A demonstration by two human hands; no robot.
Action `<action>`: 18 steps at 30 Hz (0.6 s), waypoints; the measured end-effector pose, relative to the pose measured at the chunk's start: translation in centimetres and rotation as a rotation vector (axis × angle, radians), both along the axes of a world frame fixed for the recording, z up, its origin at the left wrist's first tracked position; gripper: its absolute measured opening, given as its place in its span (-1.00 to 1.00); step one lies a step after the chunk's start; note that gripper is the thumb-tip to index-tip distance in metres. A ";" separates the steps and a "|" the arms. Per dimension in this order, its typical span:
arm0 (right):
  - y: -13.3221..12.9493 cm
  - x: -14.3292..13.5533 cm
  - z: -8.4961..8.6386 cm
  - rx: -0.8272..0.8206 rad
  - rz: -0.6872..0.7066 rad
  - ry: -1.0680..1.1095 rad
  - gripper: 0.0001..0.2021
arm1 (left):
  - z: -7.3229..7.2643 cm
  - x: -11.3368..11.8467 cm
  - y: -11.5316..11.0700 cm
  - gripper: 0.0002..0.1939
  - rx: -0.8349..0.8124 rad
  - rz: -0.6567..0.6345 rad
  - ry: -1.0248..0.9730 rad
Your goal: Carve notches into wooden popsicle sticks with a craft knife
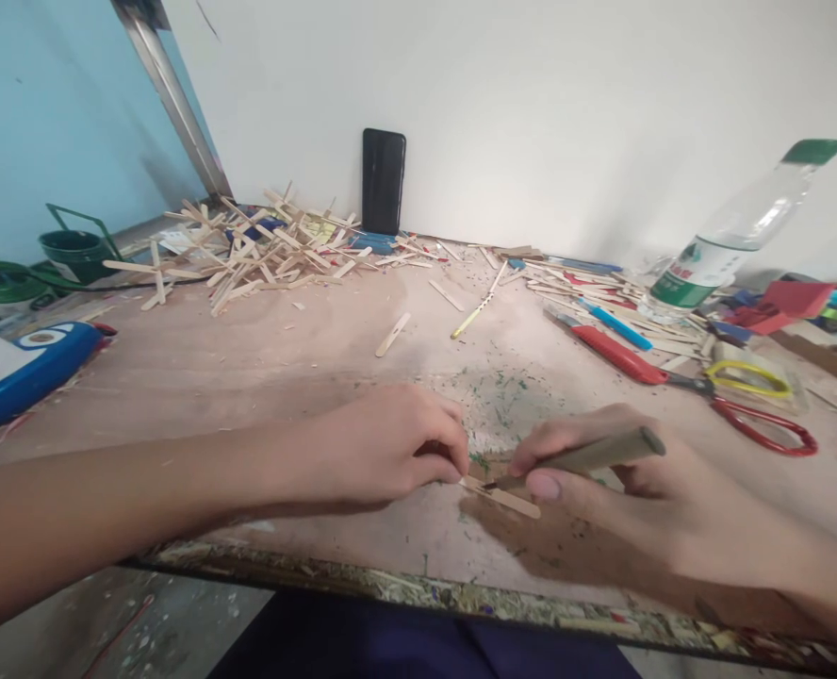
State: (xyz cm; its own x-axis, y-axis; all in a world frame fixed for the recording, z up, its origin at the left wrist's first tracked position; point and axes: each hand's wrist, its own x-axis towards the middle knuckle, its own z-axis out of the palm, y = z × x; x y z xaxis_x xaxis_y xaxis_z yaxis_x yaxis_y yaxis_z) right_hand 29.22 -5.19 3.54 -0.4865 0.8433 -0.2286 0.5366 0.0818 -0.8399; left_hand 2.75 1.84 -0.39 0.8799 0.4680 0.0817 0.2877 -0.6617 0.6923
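Observation:
A flat wooden craft stick point(518, 505) lies on the table near its front edge. The thumb and fingertips of my left hand point(408, 441) are closed on its left end and press it against the tabletop. My right hand point(616, 490) grips an olive-brown, pen-shaped tool point(606, 451) with a thick round barrel. Its thin dark tip meets the stick close to my left fingertips. Whether that tip is a blade or a pen point, I cannot make out. Small green shavings point(496, 382) are scattered just behind the hands.
A pile of craft sticks point(270, 245) spreads at the back left. Against the white wall leans a black phone point(383, 181). On the right are scissors point(750, 405), a red utility knife point(620, 356), a blue pen point(616, 323) and a plastic bottle point(705, 269).

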 end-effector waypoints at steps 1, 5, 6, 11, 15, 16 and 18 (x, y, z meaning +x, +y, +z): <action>-0.1 0.0 0.0 0.007 -0.007 -0.003 -0.63 | 0.0 0.0 0.0 -0.81 0.000 0.002 0.004; -0.1 0.0 0.0 0.043 -0.012 -0.024 -0.63 | 0.1 -0.1 -0.1 -0.81 -0.012 0.012 0.010; -0.1 0.0 0.0 0.066 -0.010 -0.033 -0.63 | 0.1 -0.1 -0.1 -0.82 -0.012 0.012 0.009; 0.2 0.1 0.1 0.156 -0.009 -0.069 -0.65 | 0.0 -0.1 -0.1 -0.81 -0.009 0.015 0.006; -0.1 0.3 0.1 0.196 -0.013 -0.093 -0.63 | 0.0 0.0 0.0 -0.80 -0.023 0.014 0.006; -0.2 0.3 0.1 0.185 -0.023 -0.108 -0.63 | 0.0 0.0 0.0 -0.80 -0.028 0.013 0.006; -0.5 0.2 0.1 0.154 -0.086 -0.134 -0.60 | 0.0 0.0 0.0 -0.80 -0.036 0.013 0.005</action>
